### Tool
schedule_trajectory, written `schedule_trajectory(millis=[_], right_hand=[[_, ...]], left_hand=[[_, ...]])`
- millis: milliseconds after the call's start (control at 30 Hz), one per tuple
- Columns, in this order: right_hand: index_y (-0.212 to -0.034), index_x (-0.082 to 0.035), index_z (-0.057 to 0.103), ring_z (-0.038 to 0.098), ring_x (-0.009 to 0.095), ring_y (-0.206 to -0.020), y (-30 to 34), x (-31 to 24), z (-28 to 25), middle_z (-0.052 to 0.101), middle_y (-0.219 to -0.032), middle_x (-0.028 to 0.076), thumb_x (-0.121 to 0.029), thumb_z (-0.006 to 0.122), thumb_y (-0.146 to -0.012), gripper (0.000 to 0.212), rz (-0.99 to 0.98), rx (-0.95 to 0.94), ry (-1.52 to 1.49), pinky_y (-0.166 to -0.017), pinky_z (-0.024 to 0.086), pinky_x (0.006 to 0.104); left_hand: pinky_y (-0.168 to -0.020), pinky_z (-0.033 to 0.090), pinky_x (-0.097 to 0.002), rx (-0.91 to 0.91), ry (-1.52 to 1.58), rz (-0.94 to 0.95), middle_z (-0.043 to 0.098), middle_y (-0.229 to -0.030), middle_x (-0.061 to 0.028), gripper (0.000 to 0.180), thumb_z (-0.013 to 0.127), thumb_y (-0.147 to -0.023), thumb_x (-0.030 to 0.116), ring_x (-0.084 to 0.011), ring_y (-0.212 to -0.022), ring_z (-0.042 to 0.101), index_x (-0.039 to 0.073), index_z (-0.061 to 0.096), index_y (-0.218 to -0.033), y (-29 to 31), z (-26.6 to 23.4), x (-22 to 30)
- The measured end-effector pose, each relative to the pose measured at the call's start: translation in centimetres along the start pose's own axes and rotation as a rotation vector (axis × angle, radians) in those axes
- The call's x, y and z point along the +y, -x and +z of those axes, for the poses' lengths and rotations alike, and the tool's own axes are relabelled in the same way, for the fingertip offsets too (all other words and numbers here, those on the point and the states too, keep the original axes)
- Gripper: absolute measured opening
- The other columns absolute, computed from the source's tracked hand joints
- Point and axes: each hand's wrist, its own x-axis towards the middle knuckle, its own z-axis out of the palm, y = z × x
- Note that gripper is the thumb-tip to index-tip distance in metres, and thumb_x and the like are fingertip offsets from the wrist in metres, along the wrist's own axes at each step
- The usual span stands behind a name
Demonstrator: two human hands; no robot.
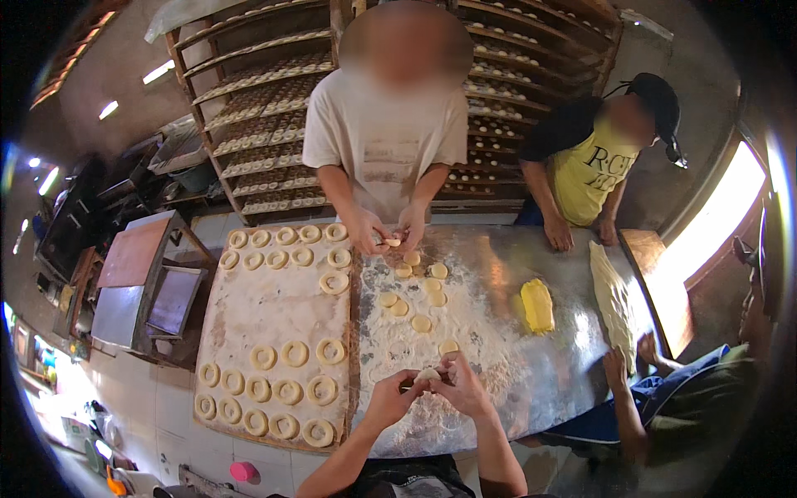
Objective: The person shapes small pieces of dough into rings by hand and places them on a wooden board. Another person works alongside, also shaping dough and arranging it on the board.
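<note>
Dough piece just above floured table, held between fingertips of both hands. Left grip pinched on its left side, right grip pinched on its right. Single dough round just beyond right grip; more dough rounds farther off, toward co-worker. Board with dough rings left of both grips. Yellow block well apart, to right.

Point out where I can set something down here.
Free: the pale board's middle, between the upper dough rings and lower dough rings; the metal tabletop between the yellow block and long dough sheet. Crowded: the floured stretch, scattered with dough discs.
</note>
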Motion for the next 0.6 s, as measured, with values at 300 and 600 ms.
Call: schedule_trajectory(millis=[300,600], right_hand=[[-0.135,-0.004,0.041,0.056,0.025,-0.107,-4.1,1.5,2.3,0.056,-0.111,0.011,0.006,0.069,-0.078,0.064,-0.228,0.211,0.223,-0.092,0.049,0.0385],[-0.131,-0.004,0.046,0.066,0.026,-0.093,-2.6,-1.6,4.6,0.066,-0.098,0.015,-0.035,0.057,-0.095,0.048,0.164,-0.240,-0.802,-0.090,0.051,0.0382]], left_hand=[[-0.071,0.055,-0.0387,0.263,-0.483,0.304,0.065,-0.108,-0.0201,0.035,0.071,-0.083,0.002,-0.0306,-0.087,0.069,0.006,0.062,-0.117,0.1,1.5,2.1],[-0.078,0.051,-0.0323,0.190,0.559,0.489,0.048,-0.091,-0.0039,0.042,0.052,-0.093,0.000,-0.0147,-0.091,0.054,0.006,0.045,-0.135,2.4,0.0,1.8]])
